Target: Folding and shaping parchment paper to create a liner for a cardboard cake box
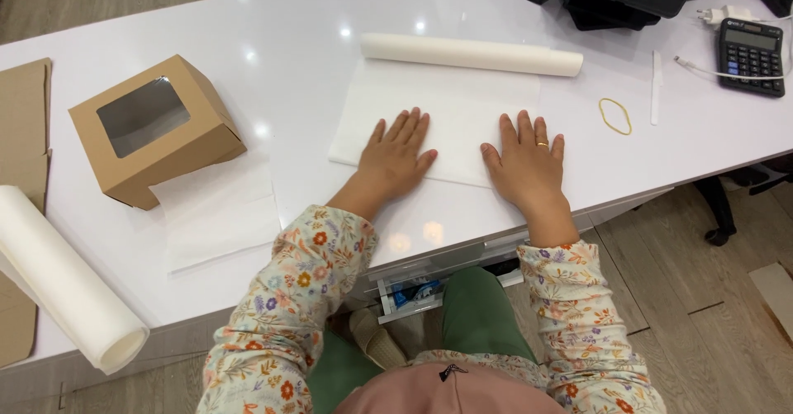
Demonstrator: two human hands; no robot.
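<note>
Across the frame's centre I see the white worktop. On it, centre, lies the white paper sheet, partly unrolled, smooth and pale. My left hand and right hand press it flat, each grip spread apart, clamping nothing. The kraft window box sits left; a rubber band right.

Both hands on paper sheet, roll behind; box left; rubber band right

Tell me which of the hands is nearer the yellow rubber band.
Right. The right hand lies flat just left of the rubber band; the left hand is farther away.
</note>
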